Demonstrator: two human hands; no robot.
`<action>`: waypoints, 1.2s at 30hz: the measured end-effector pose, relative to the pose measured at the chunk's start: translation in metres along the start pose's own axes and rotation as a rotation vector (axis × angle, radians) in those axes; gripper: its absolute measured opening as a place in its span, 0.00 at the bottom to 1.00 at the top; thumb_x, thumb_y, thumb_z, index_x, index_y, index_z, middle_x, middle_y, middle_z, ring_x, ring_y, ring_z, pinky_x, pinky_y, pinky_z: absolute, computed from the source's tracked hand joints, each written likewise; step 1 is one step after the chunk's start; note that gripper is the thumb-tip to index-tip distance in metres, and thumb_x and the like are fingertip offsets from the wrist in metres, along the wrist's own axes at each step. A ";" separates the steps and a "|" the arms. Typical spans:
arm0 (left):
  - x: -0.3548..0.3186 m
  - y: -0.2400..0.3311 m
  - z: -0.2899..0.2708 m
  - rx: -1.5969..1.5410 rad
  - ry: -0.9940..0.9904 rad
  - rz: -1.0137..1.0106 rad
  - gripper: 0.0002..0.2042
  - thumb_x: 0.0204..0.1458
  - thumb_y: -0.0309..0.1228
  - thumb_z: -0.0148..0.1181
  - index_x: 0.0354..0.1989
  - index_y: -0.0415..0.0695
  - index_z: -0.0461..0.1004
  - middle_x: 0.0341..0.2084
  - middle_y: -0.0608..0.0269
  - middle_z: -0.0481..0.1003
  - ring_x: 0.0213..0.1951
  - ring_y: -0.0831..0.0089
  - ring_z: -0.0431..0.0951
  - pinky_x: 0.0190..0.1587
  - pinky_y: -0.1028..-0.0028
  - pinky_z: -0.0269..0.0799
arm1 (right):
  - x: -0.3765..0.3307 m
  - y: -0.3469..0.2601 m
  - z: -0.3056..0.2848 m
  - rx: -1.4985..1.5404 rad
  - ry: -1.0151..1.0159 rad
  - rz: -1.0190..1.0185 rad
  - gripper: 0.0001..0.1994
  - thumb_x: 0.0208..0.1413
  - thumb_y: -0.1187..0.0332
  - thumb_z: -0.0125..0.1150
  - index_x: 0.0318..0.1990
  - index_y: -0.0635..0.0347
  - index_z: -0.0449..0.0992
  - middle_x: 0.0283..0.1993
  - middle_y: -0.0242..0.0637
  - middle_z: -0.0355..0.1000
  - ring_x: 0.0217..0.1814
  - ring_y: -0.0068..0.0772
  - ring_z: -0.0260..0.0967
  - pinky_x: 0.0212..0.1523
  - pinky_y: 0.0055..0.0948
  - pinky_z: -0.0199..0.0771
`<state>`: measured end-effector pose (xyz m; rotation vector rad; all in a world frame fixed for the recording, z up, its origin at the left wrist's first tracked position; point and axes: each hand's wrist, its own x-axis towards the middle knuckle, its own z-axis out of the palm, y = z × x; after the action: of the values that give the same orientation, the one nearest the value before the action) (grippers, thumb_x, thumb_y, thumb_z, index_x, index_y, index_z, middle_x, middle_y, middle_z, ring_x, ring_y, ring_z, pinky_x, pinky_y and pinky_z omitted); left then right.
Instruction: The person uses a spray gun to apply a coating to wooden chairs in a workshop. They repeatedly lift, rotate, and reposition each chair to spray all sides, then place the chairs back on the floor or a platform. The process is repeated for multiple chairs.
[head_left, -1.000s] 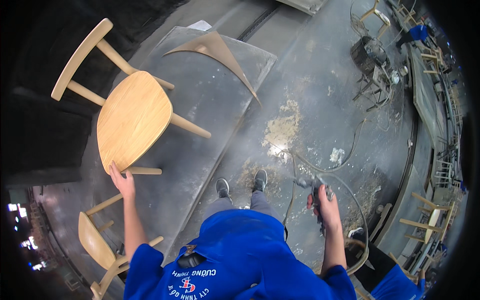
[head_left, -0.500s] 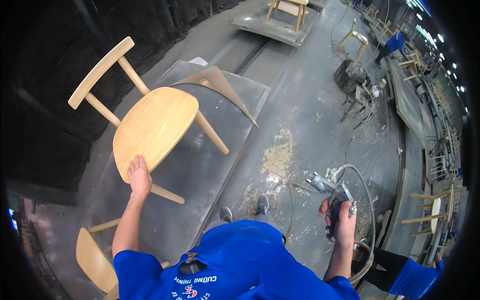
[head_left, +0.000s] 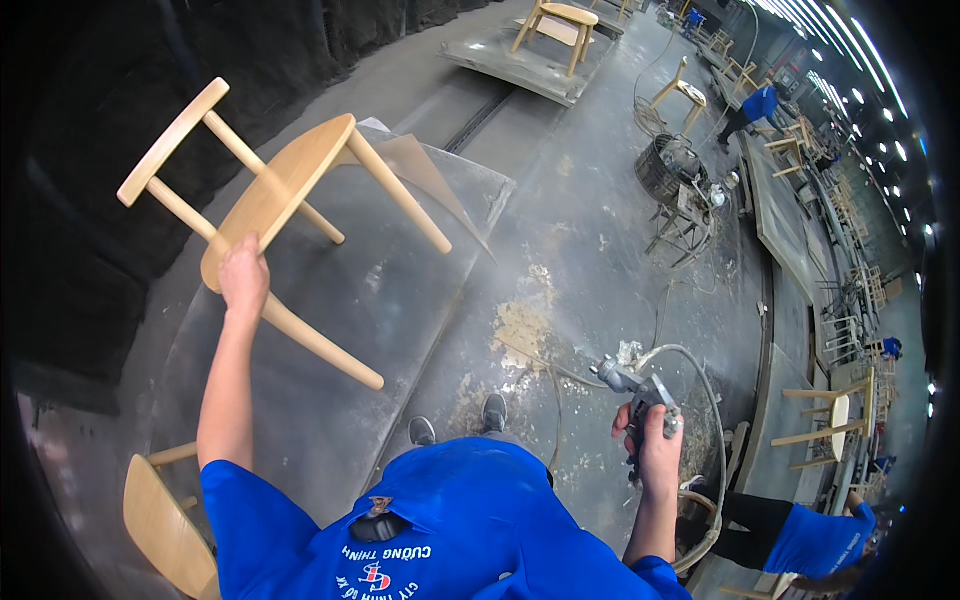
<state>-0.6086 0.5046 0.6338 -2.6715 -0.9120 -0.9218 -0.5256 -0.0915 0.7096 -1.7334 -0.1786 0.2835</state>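
My left hand [head_left: 244, 275] grips the near edge of the seat of a light wooden chair [head_left: 282, 172], its fingers closed over the rim. The chair is tipped back, with its seat steeply tilted and its curved backrest toward the far left. At least part of its leg set is raised above the grey platform [head_left: 440, 285]. On the right, my right hand [head_left: 658, 450] is wrapped round the handle of a metal spray gun [head_left: 648, 390], whose nozzle points left and away from me. A hose [head_left: 714, 430] loops from the gun. Whether the trigger is pressed cannot be made out.
Another wooden chair [head_left: 165, 525] stands close at my lower left. A brown sheet [head_left: 425, 170] lies on the platform's far end. A dark bucket [head_left: 665, 170] and a metal stand [head_left: 685, 225] are ahead right. A co-worker [head_left: 815, 540] is at lower right; more chairs line the right side.
The chair has gone from roughly upright to tipped back, its front legs swinging up. My left hand has moved from lying on the seat to gripping its edge. The spray gun stays in my right hand.
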 end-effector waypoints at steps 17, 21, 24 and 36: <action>-0.098 0.029 0.110 -0.570 0.303 -1.296 0.27 0.52 0.43 0.66 0.53 0.40 0.65 0.36 0.42 0.79 0.43 0.44 0.80 0.47 0.50 0.72 | 0.042 -0.031 -0.006 0.289 -0.134 -0.299 0.43 0.55 0.23 0.42 0.34 0.66 0.69 0.23 0.36 0.66 0.18 0.28 0.63 0.16 0.27 0.58; -0.167 0.067 0.141 -0.662 0.178 -1.422 0.19 0.44 0.35 0.63 0.42 0.38 0.68 0.32 0.44 0.79 0.36 0.45 0.80 0.42 0.52 0.73 | 0.057 -0.050 0.020 0.286 -0.480 -0.289 0.45 0.51 0.23 0.49 0.46 0.67 0.69 0.19 0.39 0.68 0.12 0.26 0.58 0.17 0.33 0.63; -0.184 0.076 0.158 -0.631 0.200 -1.444 0.18 0.43 0.33 0.64 0.42 0.38 0.69 0.30 0.44 0.78 0.35 0.46 0.80 0.41 0.53 0.74 | 0.085 -0.072 0.030 0.033 -0.422 -0.411 0.43 0.52 0.26 0.53 0.50 0.66 0.67 0.21 0.41 0.70 0.13 0.25 0.60 0.16 0.25 0.61; -0.189 0.076 0.176 -0.597 0.239 -1.439 0.15 0.45 0.30 0.63 0.39 0.37 0.69 0.26 0.48 0.78 0.28 0.50 0.80 0.35 0.55 0.74 | 0.156 -0.025 0.125 0.005 -0.536 -0.318 0.43 0.50 0.29 0.59 0.52 0.66 0.71 0.24 0.42 0.73 0.18 0.25 0.65 0.16 0.21 0.61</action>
<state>-0.5918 0.4104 0.3821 -1.7404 -2.8897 -1.8573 -0.4115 0.0739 0.7004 -1.5623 -0.8337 0.5066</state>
